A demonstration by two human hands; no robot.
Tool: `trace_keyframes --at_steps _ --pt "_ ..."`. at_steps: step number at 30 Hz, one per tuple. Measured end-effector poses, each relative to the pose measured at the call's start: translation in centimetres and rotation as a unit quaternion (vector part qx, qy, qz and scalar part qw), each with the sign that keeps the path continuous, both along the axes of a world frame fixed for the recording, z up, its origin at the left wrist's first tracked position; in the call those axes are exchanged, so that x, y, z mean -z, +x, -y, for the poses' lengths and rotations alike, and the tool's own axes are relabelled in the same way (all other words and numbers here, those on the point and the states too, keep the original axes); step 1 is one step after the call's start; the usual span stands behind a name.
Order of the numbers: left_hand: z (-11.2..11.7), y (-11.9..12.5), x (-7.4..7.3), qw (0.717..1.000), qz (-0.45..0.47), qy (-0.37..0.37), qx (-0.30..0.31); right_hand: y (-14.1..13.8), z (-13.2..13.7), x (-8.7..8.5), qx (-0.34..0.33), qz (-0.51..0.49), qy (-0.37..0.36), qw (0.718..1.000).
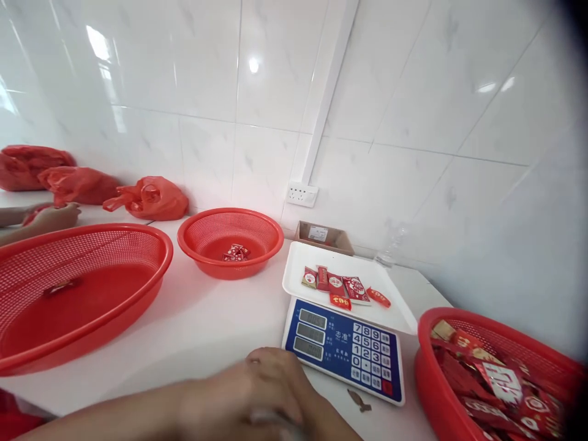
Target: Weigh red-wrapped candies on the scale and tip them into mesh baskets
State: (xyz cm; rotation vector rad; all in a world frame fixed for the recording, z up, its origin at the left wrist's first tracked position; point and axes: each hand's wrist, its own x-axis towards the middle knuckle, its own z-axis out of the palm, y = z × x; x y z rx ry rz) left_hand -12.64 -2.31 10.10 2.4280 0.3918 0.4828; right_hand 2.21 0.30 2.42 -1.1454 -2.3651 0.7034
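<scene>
My left hand [257, 386] lies low at the table's front edge, its forearm coming in from the left. Its fingers are curled over something pale that I cannot make out. My right hand [333, 425] presses against it from the lower right, blurred, with its fingers hidden. Just beyond them stands a blue digital scale [342, 349]. Its white pan [298, 269] carries several red and gold packets [342, 286]. A red basket [427, 373] heaped with red packets sits to the right of my hands.
A round red basket [271, 236] behind holds a few small candies [236, 252]. A large oval red basket [151, 245] at left holds one packet [62, 286]. Another person's hand [50, 217] rests by red plastic bags [151, 199]. A cardboard box [324, 236] stands at the tiled wall.
</scene>
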Motion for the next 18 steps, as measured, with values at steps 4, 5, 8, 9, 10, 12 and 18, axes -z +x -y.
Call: trace_keyframes --at_steps 4,5,8,9,10,12,18 --pt "-2.9 -7.2 -2.5 0.945 -0.103 0.191 -0.246 0.8 0.5 -0.8 0.015 -0.044 -0.009 0.999" --pt "-3.8 -9.0 -3.1 0.911 -0.156 0.242 -0.295 0.9 0.5 -0.9 0.010 -0.057 -0.014 0.998" --pt "-6.1 -14.2 -5.6 0.804 -0.319 0.321 -0.386 1.0 0.7 -1.0 -0.005 -0.081 -0.028 0.996" --pt "-6.6 -15.7 -6.6 0.772 -0.357 0.334 -0.407 1.0 0.7 -1.1 -0.008 -0.086 -0.032 0.996" --pt "-7.0 -17.1 -7.5 0.750 -0.389 0.339 -0.413 1.1 0.8 -1.1 -0.011 -0.091 -0.034 0.995" --pt "-7.5 -19.5 -8.7 0.714 -0.446 0.341 -0.418 1.2 1.1 -1.3 -0.016 -0.099 -0.033 0.994" --pt "-9.6 -22.0 -6.9 0.724 -0.422 0.290 -0.462 1.5 1.7 -2.0 0.001 -0.090 -0.014 0.996"
